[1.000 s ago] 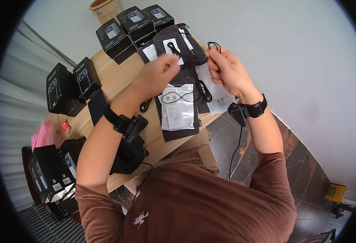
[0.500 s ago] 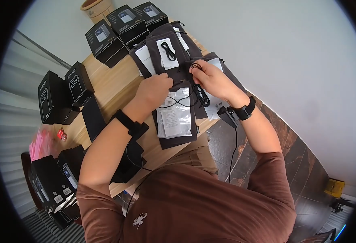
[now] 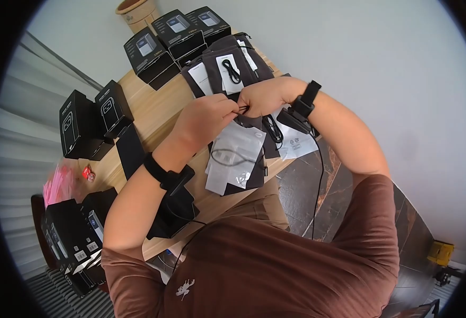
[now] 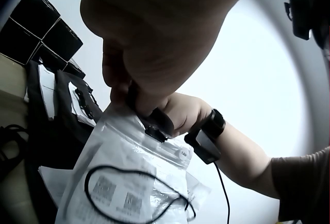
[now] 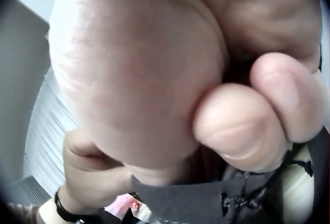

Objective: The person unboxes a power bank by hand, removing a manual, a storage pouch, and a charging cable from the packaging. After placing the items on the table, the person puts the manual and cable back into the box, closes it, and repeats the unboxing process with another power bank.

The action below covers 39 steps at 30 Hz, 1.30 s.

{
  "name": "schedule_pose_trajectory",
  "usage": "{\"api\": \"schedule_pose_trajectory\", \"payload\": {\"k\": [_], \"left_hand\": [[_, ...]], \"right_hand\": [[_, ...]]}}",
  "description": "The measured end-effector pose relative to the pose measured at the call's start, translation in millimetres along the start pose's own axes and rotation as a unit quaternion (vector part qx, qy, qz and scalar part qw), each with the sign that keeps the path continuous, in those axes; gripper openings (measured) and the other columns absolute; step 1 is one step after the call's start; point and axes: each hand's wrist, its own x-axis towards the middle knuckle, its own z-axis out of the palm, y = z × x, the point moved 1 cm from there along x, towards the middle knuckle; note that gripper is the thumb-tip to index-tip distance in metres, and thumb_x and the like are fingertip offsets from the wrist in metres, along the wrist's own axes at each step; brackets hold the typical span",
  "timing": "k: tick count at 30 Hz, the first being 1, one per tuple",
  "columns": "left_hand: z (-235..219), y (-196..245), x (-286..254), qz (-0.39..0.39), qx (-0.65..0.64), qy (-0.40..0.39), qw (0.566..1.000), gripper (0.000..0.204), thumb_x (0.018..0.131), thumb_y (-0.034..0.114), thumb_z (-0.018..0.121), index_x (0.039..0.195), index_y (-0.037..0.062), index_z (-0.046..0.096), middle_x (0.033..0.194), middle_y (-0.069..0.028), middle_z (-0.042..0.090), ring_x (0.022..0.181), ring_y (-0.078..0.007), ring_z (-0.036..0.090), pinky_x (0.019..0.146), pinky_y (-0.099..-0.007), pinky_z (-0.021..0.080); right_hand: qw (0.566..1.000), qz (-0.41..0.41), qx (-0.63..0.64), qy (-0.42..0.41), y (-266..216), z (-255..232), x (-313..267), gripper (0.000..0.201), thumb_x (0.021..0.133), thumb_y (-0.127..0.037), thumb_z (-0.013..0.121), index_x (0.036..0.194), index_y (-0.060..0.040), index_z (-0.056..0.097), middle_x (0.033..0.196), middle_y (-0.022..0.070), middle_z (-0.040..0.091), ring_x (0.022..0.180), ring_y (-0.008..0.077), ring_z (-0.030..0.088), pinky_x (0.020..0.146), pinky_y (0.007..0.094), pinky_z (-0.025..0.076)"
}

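Observation:
Both hands meet at the mouth of a dark grey drawstring pouch [image 5: 180, 203]. My left hand [image 3: 204, 116] pinches its edge from the left. My right hand [image 3: 265, 98] grips the fabric beside it, fingers curled, as the right wrist view shows up close. Below them a clear zip bag [image 3: 238, 140] with printed papers inside slants over the dark fabric. A black cord loop [image 4: 118, 170] hangs across the bag's front. The fingers hide the bag's upper edge in the head view. A coiled black cable [image 3: 273, 130] lies just right of the bag.
More dark pouches [image 3: 214, 58] with white cards and a black cable [image 3: 232, 71] lie beyond the hands. Black product boxes [image 3: 177, 26] stand at the back, with other boxes [image 3: 76, 124] on the left. A white printed bag [image 3: 299, 146] lies at the table's right edge.
My right hand has come down and left to meet my left hand, its wrist turned. The pouch mouth is now gripped between them, and the clear bag has shifted and tilted.

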Motion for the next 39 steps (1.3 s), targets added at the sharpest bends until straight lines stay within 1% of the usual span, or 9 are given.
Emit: {"api": "schedule_pose_trajectory", "payload": {"k": [2, 7, 12, 15, 19, 23, 27, 31, 39], "left_hand": [[-1, -5, 0, 0.003, -0.01, 0.007, 1.0, 0.007, 0.091, 0.011, 0.075, 0.097, 0.0075, 0.076, 0.09, -0.0094, 0.072, 0.082, -0.0321, 0.07, 0.073, -0.0407, 0.056], [-10, -24, -7, -0.028, 0.01, 0.004, 1.0, 0.007, 0.092, 0.012, 0.074, 0.097, 0.0103, 0.078, 0.091, -0.0079, 0.073, 0.084, -0.0325, 0.07, 0.073, -0.0421, 0.057], [-26, -21, -6, -0.066, -0.019, 0.018, 0.997, 0.009, 0.09, 0.009, 0.078, 0.098, 0.0059, 0.078, 0.091, -0.0086, 0.073, 0.077, -0.0276, 0.069, 0.069, -0.0354, 0.054], [-28, -23, -6, -0.044, -0.026, 0.037, 0.998, 0.009, 0.09, 0.008, 0.078, 0.099, 0.0051, 0.077, 0.089, -0.0083, 0.073, 0.074, -0.0253, 0.067, 0.067, -0.0345, 0.052], [-35, -21, -5, -0.108, -0.079, 0.038, 0.99, 0.01, 0.09, 0.007, 0.078, 0.099, 0.004, 0.078, 0.087, -0.0075, 0.072, 0.071, -0.0212, 0.065, 0.065, -0.0326, 0.051], [-37, -25, -8, -0.114, -0.083, 0.038, 0.989, 0.01, 0.09, 0.006, 0.079, 0.1, 0.0025, 0.077, 0.086, -0.0069, 0.071, 0.07, -0.0174, 0.064, 0.064, -0.0307, 0.049], [-36, -26, -8, -0.133, -0.097, 0.04, 0.985, 0.01, 0.091, 0.005, 0.079, 0.1, 0.0015, 0.077, 0.086, -0.0069, 0.071, 0.07, -0.0157, 0.063, 0.063, -0.03, 0.049], [-37, -21, -6, -0.14, -0.114, 0.031, 0.983, 0.01, 0.091, 0.005, 0.079, 0.1, 0.0017, 0.077, 0.086, -0.0073, 0.071, 0.069, -0.0157, 0.063, 0.064, -0.0295, 0.049], [-38, -21, -7, -0.084, -0.072, 0.009, 0.994, 0.01, 0.09, 0.013, 0.077, 0.099, 0.0091, 0.078, 0.087, -0.0075, 0.075, 0.077, -0.0268, 0.071, 0.068, -0.0356, 0.056]], "right_hand": [[0.997, 0.021, -0.073, -0.032, -9, -3, 8, 0.009, 0.081, -0.007, 0.061, 0.079, 0.0013, 0.062, 0.063, 0.0037, 0.054, 0.058, 0.0163, 0.045, 0.056, 0.0363, 0.038], [0.991, 0.074, 0.106, -0.035, -20, -20, 24, 0.011, 0.087, -0.007, 0.066, 0.091, -0.0009, 0.073, 0.069, 0.0012, 0.066, 0.059, 0.0111, 0.065, 0.053, 0.0273, 0.045], [0.965, 0.089, 0.238, -0.066, -11, -32, 37, 0.019, 0.096, -0.013, 0.062, 0.106, -0.0018, 0.074, 0.07, -0.0042, 0.06, 0.056, 0.0076, 0.057, 0.052, 0.0233, 0.042], [0.98, 0.101, 0.086, -0.145, -4, -26, 45, 0.024, 0.099, -0.017, 0.061, 0.112, -0.0007, 0.073, 0.068, -0.0059, 0.051, 0.054, 0.0076, 0.051, 0.051, 0.0242, 0.041], [0.95, 0.127, 0.284, -0.025, -20, -43, 25, 0.035, 0.099, -0.019, 0.058, 0.127, -0.0011, 0.071, 0.076, -0.0041, 0.051, 0.054, 0.0101, 0.051, 0.049, 0.027, 0.043], [0.945, 0.124, 0.299, -0.045, -23, -64, -1, 0.045, 0.096, -0.023, 0.065, 0.135, -0.0001, 0.068, 0.088, -0.0004, 0.061, 0.056, 0.0108, 0.055, 0.051, 0.0274, 0.046], [0.991, 0.036, -0.091, -0.091, -23, -51, 10, 0.044, 0.084, -0.025, 0.084, 0.113, 0.0048, 0.073, 0.074, 0.0048, 0.068, 0.059, 0.0156, 0.062, 0.053, 0.0326, 0.047], [0.998, -0.02, -0.046, -0.04, -45, -42, 4, 0.038, 0.078, -0.026, 0.09, 0.101, 0.0008, 0.075, 0.068, 0.0067, 0.067, 0.061, 0.0185, 0.064, 0.056, 0.0349, 0.049], [0.998, -0.039, 0.008, 0.046, -27, -53, -14, 0.06, 0.076, 0.003, 0.078, 0.135, -0.0056, 0.072, 0.115, 0.0112, 0.079, 0.084, 0.0191, 0.073, 0.074, 0.0335, 0.058]]}}
